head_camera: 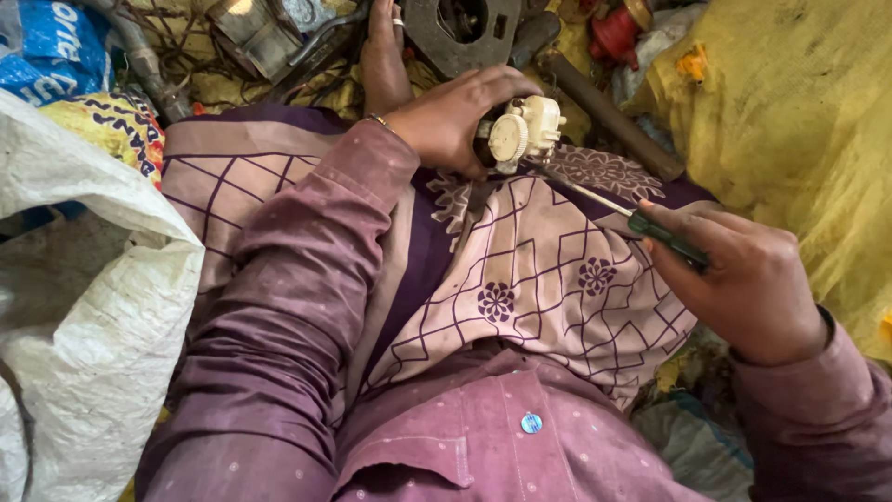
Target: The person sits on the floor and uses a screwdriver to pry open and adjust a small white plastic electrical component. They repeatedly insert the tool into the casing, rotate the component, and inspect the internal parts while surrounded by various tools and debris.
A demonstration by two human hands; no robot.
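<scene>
- Nearest: the right hand [743, 279] is closing tight around the green handle of a screwdriver [641, 218], its thin shaft angling up and left over the patterned cloth [520, 279] on the lap.
- Further out, the left hand [455, 116] is wrapping its fingers around a small cream plastic part [525, 130], holding it just above the knee.
- The tip is sitting right at the part's lower edge, so this looks like the undoing or prying step; next calls for a steady grip while the driver is turning.
- Far back: dark metal scrap [460, 33], a yellow sack [790, 121] at right.
</scene>
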